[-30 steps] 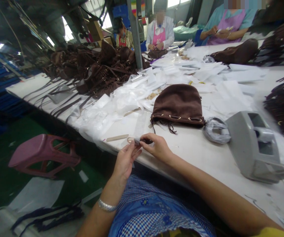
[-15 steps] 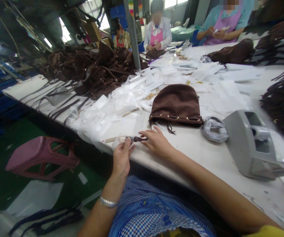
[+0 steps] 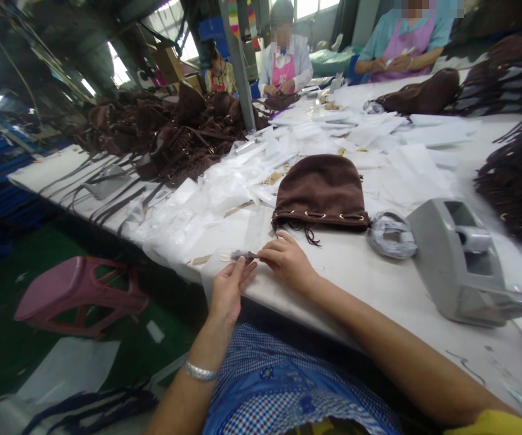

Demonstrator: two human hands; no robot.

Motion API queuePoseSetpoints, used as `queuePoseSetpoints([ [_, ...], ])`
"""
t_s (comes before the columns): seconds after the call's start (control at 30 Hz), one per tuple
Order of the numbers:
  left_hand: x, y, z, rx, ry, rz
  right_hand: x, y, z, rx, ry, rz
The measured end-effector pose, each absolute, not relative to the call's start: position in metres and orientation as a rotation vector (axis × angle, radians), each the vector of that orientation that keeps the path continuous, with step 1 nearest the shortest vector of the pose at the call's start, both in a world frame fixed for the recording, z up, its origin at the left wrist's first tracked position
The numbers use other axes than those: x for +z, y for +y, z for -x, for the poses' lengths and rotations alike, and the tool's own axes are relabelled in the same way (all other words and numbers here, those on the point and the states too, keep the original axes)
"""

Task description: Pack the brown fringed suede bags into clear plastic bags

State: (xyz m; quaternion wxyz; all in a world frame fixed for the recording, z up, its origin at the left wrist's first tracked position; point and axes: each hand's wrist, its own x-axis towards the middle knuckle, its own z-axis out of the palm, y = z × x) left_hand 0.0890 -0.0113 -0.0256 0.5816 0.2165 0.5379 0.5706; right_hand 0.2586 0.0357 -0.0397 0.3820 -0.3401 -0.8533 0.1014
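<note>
My left hand [image 3: 229, 289] and my right hand [image 3: 287, 260] meet at the near edge of the white table [image 3: 379, 284]. Between their fingertips they pinch a small dark tab with a metal ring [image 3: 241, 255], partly wrapped in clear plastic film [image 3: 215, 266]. Just beyond my right hand lies a brown suede drawstring bag [image 3: 322, 192] with gold eyelets, its mouth toward me and a dark cord trailing out.
A grey tape dispenser [image 3: 463, 260] stands at the right, with a crumpled grey plastic wad [image 3: 390, 234] beside it. Clear plastic sleeves [image 3: 225, 193] and piles of brown bags [image 3: 174, 130] cover the table. A pink stool [image 3: 77, 293] lies on the floor. Three other people work at the far end.
My hands came down from just above the table edge onto it, still pinching the small tab, and the plastic film now covers it more. The view shifted slightly.
</note>
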Motion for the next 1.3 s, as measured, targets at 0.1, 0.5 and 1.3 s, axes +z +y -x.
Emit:
queuePoseSetpoints([
  [0.1, -0.025, -0.011, -0.089, 1.322, 1.263, -0.499, -0.042, 0.035, -0.256, 0.2, -2.229, 0.836],
  [0.5, -0.021, -0.012, -0.09, 1.094, 1.421, -0.716, -0.05, 0.04, -0.255, 0.029, -2.348, 0.983],
  [1.3, 0.007, 0.022, -0.052, 0.265, 1.532, -2.351, -0.053, 0.059, -0.265, -0.027, -2.401, 0.983],
])
